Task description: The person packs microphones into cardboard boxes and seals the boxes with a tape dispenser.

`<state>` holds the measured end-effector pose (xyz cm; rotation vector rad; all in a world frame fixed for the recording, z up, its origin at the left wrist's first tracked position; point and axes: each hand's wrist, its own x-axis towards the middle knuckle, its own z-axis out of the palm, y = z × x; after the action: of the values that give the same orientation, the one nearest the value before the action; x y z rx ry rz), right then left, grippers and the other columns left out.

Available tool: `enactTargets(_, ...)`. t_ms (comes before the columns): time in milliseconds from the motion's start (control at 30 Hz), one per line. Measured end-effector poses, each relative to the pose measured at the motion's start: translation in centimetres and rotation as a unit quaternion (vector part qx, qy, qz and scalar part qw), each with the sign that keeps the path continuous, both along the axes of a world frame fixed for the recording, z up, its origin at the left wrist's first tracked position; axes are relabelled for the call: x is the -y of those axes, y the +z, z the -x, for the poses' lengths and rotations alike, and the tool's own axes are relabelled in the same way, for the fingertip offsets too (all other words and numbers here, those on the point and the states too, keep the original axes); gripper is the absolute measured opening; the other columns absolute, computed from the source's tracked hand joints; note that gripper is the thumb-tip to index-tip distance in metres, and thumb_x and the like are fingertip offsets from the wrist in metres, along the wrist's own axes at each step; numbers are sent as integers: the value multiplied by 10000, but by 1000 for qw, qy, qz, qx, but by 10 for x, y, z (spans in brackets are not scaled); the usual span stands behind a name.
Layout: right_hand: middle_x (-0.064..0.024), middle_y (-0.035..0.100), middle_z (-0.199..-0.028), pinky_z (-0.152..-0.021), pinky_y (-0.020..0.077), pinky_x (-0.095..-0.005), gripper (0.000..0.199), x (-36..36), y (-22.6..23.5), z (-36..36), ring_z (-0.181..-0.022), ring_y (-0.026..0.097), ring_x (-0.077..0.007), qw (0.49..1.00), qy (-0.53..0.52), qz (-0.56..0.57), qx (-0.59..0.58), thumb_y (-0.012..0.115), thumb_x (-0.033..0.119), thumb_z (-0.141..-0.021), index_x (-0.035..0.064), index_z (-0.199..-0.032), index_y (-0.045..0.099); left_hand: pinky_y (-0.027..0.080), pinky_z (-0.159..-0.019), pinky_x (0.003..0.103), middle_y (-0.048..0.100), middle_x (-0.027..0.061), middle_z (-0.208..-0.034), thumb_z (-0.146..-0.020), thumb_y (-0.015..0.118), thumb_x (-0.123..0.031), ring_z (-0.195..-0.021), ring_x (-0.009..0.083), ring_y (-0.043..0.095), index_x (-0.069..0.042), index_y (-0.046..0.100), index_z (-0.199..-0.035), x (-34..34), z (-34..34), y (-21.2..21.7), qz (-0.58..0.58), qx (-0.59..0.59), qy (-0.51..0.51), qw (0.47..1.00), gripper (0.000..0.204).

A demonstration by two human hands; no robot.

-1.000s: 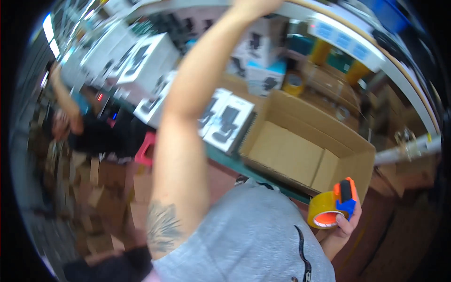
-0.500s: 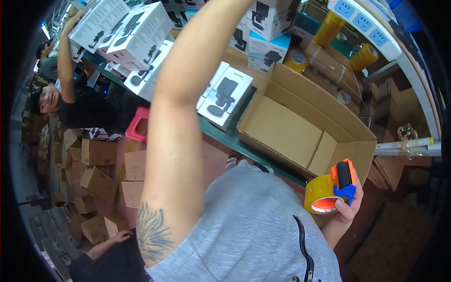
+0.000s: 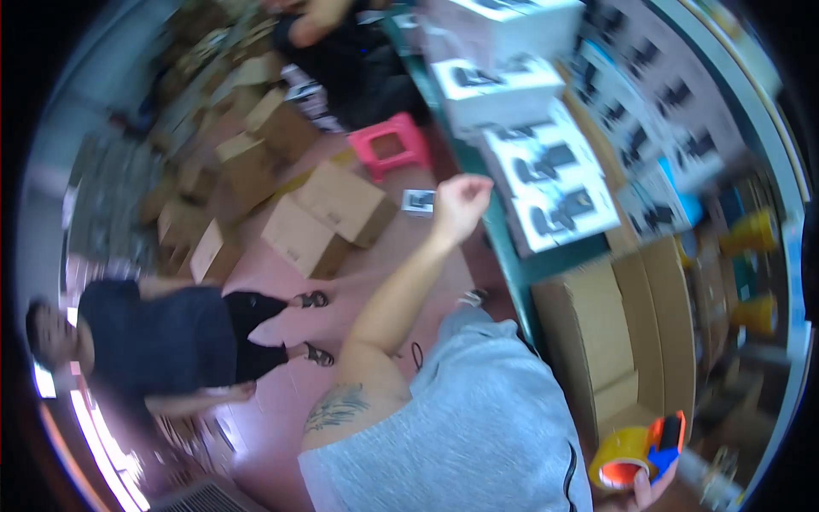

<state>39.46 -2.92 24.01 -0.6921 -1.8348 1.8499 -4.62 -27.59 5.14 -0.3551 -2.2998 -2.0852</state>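
Your right hand [image 3: 641,491] gripped the tape dispenser [image 3: 638,450], orange and blue with a yellow roll, at the lower edge beside the open cardboard box [image 3: 614,341]. Farther out, your left hand [image 3: 461,203] was loosely curled and empty, raised near the white product boxes [image 3: 554,192] on the green table [image 3: 503,256].

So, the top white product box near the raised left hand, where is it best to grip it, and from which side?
Probably by its two long side walls, coming from the aisle side where the left hand is. The white product box lies flat on a stack at the green table edge, its top face bare, other boxes crowd its far side. The right hand holds the tape dispenser.
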Motion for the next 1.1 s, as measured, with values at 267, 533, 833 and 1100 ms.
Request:
enactTargets(267, -185, 448, -1410, -1090, 323, -440, 753, -118, -36, 150, -1306, 432, -300, 976, 195, 101, 0, 677, 246, -828, -45, -1434, 337, 498, -604, 295, 699, 80, -689, -870, 687, -269, -636, 104, 629, 9, 730, -865, 75, -73, -37, 23, 63, 181, 981, 282)
enactTargets(533, -86, 562, -1327, -1023, 457, -442, 477, -175, -54, 206, -1223, 542, -229, 962, 167, 209, 50, 533, 303, -971, 64, -1378, 471, 498, -603, 277, 695, 58, -740, -894, 672, -233, -658, 102, 630, -13, 711, -943, 68, -147, 1, 57, 120, 83, 988, 229)
enactTargets(833, -104, 619, -1241, -970, 484, -358, 486, -70, -43, 297, -1142, 598, -196, 978, 135, 156, 23, 635, 156, -900, 28, -1348, 498, 526, -690, 290, 705, 66, -880, -924, 660, -198, -780, 99, 629, -2, 696, -1033, 15, -123, 46, -5, 102, -142, 985, 227)
enactTargets(1100, -159, 659, -1090, -815, 518, -365, 736, -145, -61, 393, -945, 657, -249, 938, 6, -321, 127, 776, 311, -749, -16, -1333, 471, 503, -633, 245, 698, 50, -818, -909, 661, -170, -674, 78, 619, 12, 678, -1053, -42, -61, 3, 69, 150, -366, 916, 233)
